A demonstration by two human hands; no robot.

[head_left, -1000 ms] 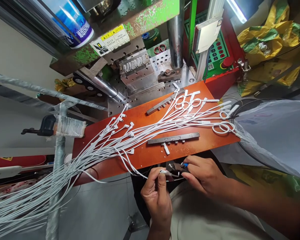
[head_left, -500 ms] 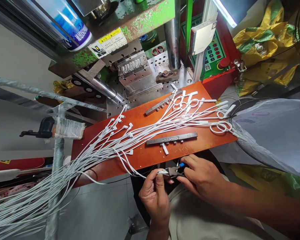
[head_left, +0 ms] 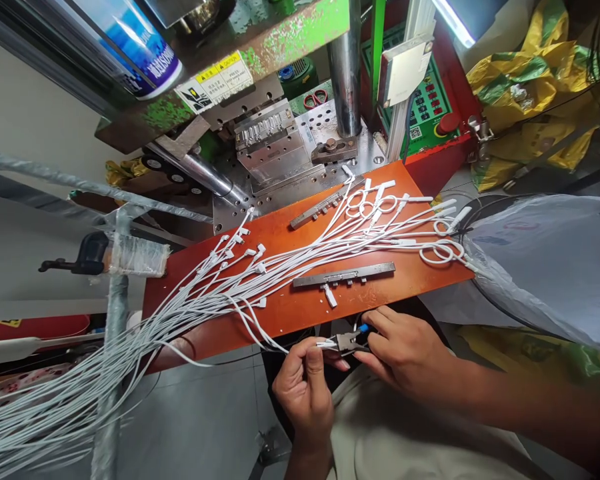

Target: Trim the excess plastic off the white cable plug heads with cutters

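My left hand [head_left: 307, 387] is closed, pinching white cables [head_left: 325, 344] between thumb and fingers in front of the board. My right hand [head_left: 405, 350] wraps round pliers [head_left: 347, 341] with a blue handle. The jaws of the pliers are right at the cable ends beyond my left fingertips; whether they bite on them I cannot tell. A big bundle of white cables [head_left: 180, 307] lies across the orange-brown board [head_left: 280, 320] just above my hands. On that board, near my right hand, rests a metal bar [head_left: 345, 276] with a white connector [head_left: 330, 297] at its front side.
Behind the board stands a green press with a metal mould [head_left: 270, 147]. A second metal bar [head_left: 325, 205] lies near the press. To the right are a control panel [head_left: 425, 113], a white bag [head_left: 540, 260] and yellow sacks [head_left: 515, 87]. A wrapped pole [head_left: 115, 320] with a clamp [head_left: 87, 257] rises left.
My left hand has drawn slightly left, away from the pliers, and more of the white cable ends shows. My right hand with the pliers has hardly moved.
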